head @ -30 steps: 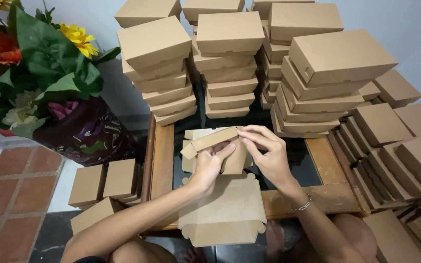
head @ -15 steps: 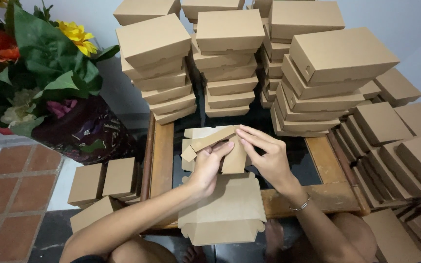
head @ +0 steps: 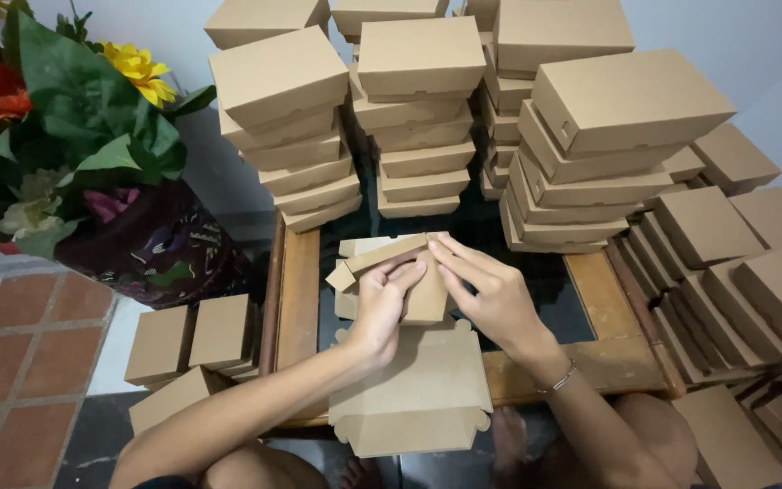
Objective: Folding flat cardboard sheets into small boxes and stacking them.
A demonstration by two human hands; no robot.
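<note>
Head view: I see left hand [head: 382, 303] and right hand [head: 491, 290] both gripping a half-folded cardboard box [head: 409, 281] at frame centre, above the tabletop [head: 299, 290]; folded boxes [head: 418, 109] stacked behind.

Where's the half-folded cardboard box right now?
In the head view it is at centre, held between the left hand and right hand: the half-folded box lies on the table, before the stacked boxes.

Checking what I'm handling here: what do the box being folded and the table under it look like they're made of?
The half-folded box, pinched by the left hand and right hand, looks like thin brown kraft cardboard: matte, uncoated, with die-cut tabs and sharp creases. The table seems to have a varnished wooden frame, with warm grain and a slight sheen, around a dark reflective panel, probably glass.
</note>
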